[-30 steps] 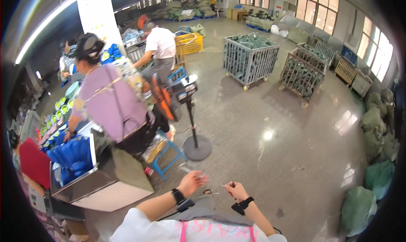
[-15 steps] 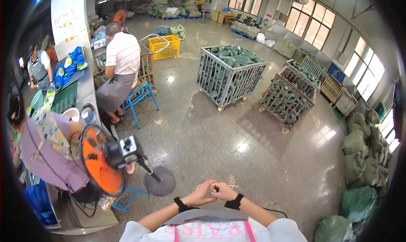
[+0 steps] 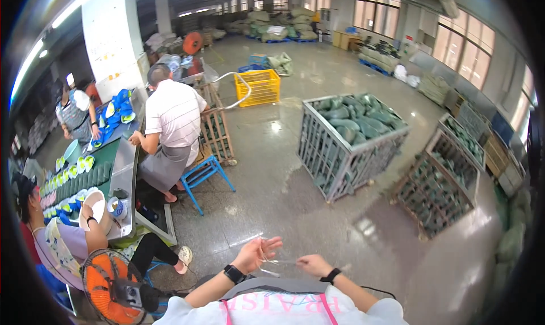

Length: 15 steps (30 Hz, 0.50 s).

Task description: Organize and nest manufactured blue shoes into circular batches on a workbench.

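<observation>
A thin white cord [image 3: 285, 262] runs between my two hands in front of my waist. My left hand [image 3: 255, 255] has it between thumb and forefinger, with the other fingers stretched out; a loose end dangles below the palm. At the other side my right hand [image 3: 315, 266] is closed, its fingertips pinching the cord's far end. I wear a dark watch [image 3: 233, 274] on the left wrist and a black band [image 3: 330, 275] on the right.
An orange fan [image 3: 110, 285] stands close at the lower left, near a seated person. Two others work at a long table [image 3: 122, 174] with shoe parts. Ahead right are wheeled crates [image 3: 349, 149] of dark green pieces. A blue stool [image 3: 207, 180] and yellow crate [image 3: 258, 89] stand beyond.
My hands were together and have drawn apart, with the white cord now stretched between them. The view has turned left, so crates and people appear further right. The seated person is more upright.
</observation>
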Motion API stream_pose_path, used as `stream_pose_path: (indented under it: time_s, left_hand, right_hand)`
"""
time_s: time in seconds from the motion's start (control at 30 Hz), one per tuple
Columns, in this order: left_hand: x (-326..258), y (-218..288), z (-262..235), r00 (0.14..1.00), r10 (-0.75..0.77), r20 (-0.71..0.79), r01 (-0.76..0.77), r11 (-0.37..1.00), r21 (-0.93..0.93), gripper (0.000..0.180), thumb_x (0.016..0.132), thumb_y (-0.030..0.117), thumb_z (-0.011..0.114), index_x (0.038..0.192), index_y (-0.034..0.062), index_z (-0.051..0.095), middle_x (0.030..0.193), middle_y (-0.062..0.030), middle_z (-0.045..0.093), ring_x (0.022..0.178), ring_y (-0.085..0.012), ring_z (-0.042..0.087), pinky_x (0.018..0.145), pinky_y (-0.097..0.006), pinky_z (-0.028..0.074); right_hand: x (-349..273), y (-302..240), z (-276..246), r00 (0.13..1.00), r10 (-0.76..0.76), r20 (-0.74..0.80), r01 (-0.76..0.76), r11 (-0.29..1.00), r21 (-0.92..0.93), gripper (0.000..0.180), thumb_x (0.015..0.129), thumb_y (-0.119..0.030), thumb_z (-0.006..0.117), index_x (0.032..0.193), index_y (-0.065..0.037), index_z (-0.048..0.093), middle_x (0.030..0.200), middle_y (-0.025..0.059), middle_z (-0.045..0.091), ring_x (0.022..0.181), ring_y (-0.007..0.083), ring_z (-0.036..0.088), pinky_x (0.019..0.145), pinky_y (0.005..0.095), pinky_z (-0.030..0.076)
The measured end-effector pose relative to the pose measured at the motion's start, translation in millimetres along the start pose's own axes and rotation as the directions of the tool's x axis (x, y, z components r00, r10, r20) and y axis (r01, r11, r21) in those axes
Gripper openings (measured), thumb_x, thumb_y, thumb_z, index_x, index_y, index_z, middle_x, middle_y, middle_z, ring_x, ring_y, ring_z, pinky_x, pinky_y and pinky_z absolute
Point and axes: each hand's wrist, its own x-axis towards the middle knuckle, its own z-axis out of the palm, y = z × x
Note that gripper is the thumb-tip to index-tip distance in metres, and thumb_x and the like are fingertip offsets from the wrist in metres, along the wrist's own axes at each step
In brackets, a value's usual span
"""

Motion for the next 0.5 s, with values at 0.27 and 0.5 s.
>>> stream_pose_path:
  time_s: [0.27,0.5]
  left_hand:
    - [138.1,85.7,-75.6,0.969,0.195,-0.149,-0.001,0.612,0.791,0.028,0.094,0.025,0.042,0.085,0.0033,0.058,0.082,-0.0024,0.060,0.076,-0.0086,0.054,0.071,-0.024,0.044]
    - [333.0,250.1,-51.9,0.993,-0.116,0.027,0.035,0.501,0.864,0.031,0.095,0.027,0.039,0.080,0.0048,0.055,0.069,0.0023,0.050,0.070,-0.0062,0.049,0.065,-0.021,0.041]
  right_hand:
    - [286.4,-35.0,-107.0,0.826,-0.513,0.234,0.541,0.837,-0.077,0.026,0.078,-0.029,0.065,0.075,-0.004,0.059,0.073,0.0113,0.060,0.065,0.0258,0.058,0.058,0.0342,0.045]
    - [470.2,8.9,-212.1,0.986,-0.151,0.063,0.134,0.967,0.217,0.021,0.076,-0.021,0.067,0.083,-0.001,0.062,0.072,0.0077,0.061,0.065,0.0163,0.059,0.060,0.0292,0.046]
